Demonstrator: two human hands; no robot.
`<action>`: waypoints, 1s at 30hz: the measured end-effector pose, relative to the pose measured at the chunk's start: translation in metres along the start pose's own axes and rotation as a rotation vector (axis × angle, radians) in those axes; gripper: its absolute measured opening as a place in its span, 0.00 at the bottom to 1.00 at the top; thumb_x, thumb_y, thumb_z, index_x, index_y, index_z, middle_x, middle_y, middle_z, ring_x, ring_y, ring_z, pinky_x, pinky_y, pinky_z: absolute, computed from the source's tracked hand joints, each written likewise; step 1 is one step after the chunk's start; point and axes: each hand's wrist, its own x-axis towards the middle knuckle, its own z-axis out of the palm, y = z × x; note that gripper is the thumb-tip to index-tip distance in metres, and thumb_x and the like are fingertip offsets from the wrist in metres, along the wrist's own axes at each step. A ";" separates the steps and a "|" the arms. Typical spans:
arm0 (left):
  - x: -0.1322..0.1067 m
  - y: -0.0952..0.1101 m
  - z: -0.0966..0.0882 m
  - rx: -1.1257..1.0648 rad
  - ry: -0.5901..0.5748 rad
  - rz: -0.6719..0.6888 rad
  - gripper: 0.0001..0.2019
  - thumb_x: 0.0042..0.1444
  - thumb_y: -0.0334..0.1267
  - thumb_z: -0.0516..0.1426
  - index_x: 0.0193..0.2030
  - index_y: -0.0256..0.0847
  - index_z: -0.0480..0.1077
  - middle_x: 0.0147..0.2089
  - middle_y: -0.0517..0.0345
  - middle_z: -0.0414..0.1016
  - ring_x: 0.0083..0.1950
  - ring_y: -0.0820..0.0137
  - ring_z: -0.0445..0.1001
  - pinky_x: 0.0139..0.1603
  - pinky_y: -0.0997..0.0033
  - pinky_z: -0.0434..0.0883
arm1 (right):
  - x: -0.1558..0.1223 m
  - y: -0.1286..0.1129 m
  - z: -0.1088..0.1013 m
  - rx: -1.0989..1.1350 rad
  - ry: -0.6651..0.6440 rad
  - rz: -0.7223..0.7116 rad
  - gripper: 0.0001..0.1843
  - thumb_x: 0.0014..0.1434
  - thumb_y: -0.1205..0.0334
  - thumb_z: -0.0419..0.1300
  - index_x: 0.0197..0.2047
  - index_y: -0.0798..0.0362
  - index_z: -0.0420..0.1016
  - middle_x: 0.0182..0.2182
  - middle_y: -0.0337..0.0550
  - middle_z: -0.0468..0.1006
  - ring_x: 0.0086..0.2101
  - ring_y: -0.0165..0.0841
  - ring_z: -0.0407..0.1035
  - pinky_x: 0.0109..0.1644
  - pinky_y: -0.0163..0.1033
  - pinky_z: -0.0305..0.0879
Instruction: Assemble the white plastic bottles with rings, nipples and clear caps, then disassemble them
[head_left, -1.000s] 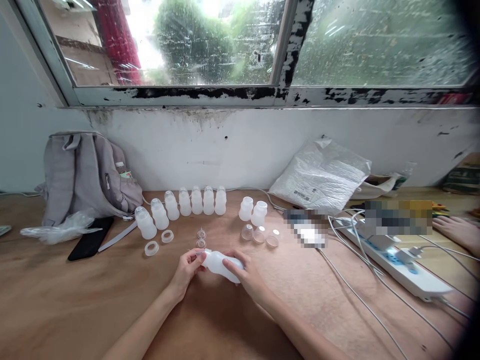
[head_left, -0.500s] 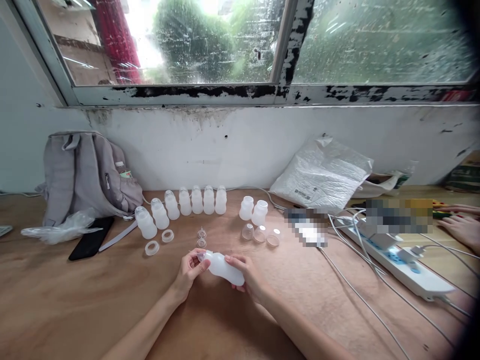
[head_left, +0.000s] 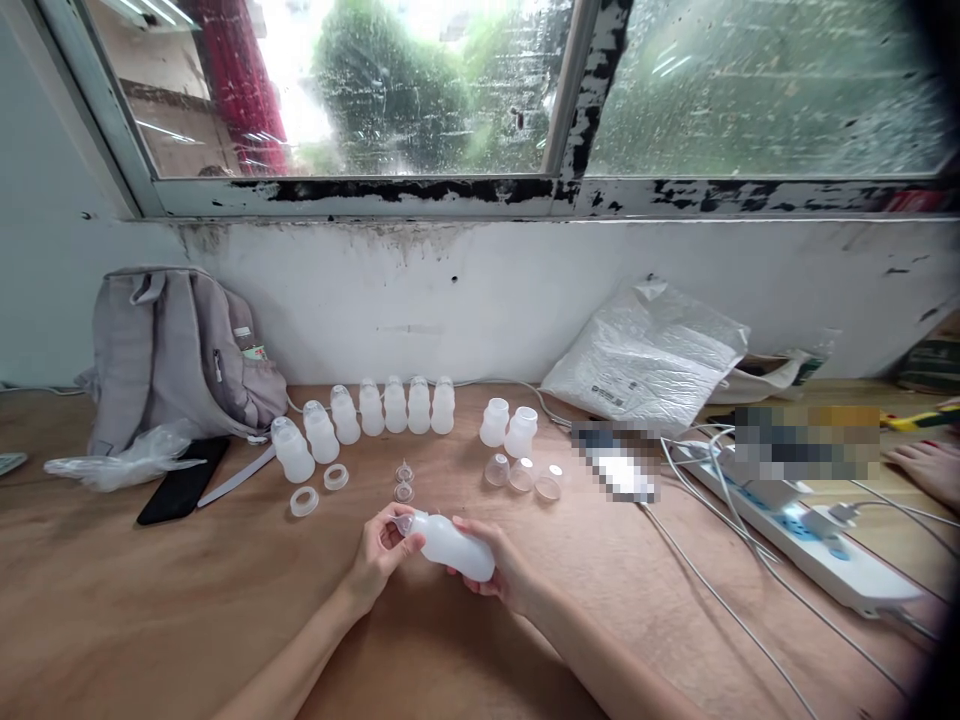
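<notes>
A frosted white baby bottle (head_left: 456,549) lies nearly level between my hands, low over the table. My right hand (head_left: 499,570) is wrapped round its body near the base. With thumb and fingers, my left hand (head_left: 384,550) pinches the clear bottle nipple (head_left: 401,522) at the mouth end. Just beyond are two more clear nipples (head_left: 403,480). Two white collar rings (head_left: 304,501) lie to the left. Three clear caps (head_left: 521,475) stand to the right, in front of two uncapped bottles (head_left: 507,427). Several capped bottles (head_left: 369,407) form a curved row at the back.
At left are a grey backpack (head_left: 161,350), a plastic bag (head_left: 124,458) and a black phone (head_left: 184,480). To the right sit a silvery bubble mailer (head_left: 649,355), a white power strip (head_left: 840,555) and loose cables. Another person's hand (head_left: 926,470) shows at the right edge.
The bottle has turned a little in my hands, and my right fingers now reach further under its base. My left hand still pinches the nipple. The other person's hand has shifted right.
</notes>
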 end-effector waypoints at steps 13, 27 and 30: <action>0.001 0.000 0.007 -0.169 0.063 -0.076 0.19 0.44 0.43 0.61 0.41 0.38 0.63 0.37 0.55 0.70 0.39 0.67 0.68 0.41 0.71 0.66 | -0.004 0.007 0.026 0.138 -0.196 -0.251 0.21 0.56 0.48 0.50 0.44 0.55 0.67 0.32 0.44 0.70 0.29 0.31 0.67 0.29 0.34 0.64; 0.001 0.010 0.004 -0.172 0.186 -0.009 0.19 0.43 0.40 0.60 0.42 0.40 0.62 0.34 0.58 0.67 0.35 0.70 0.66 0.34 0.74 0.64 | 0.024 -0.018 -0.068 -1.246 0.864 -0.720 0.23 0.56 0.62 0.47 0.56 0.48 0.58 0.39 0.48 0.70 0.31 0.37 0.67 0.31 0.39 0.60; 0.000 0.011 0.004 -0.145 0.181 -0.004 0.17 0.45 0.41 0.59 0.41 0.40 0.62 0.34 0.59 0.67 0.35 0.71 0.66 0.33 0.75 0.63 | 0.026 -0.016 -0.070 -1.249 0.849 -0.728 0.20 0.56 0.62 0.47 0.53 0.48 0.62 0.42 0.48 0.67 0.33 0.37 0.67 0.32 0.39 0.60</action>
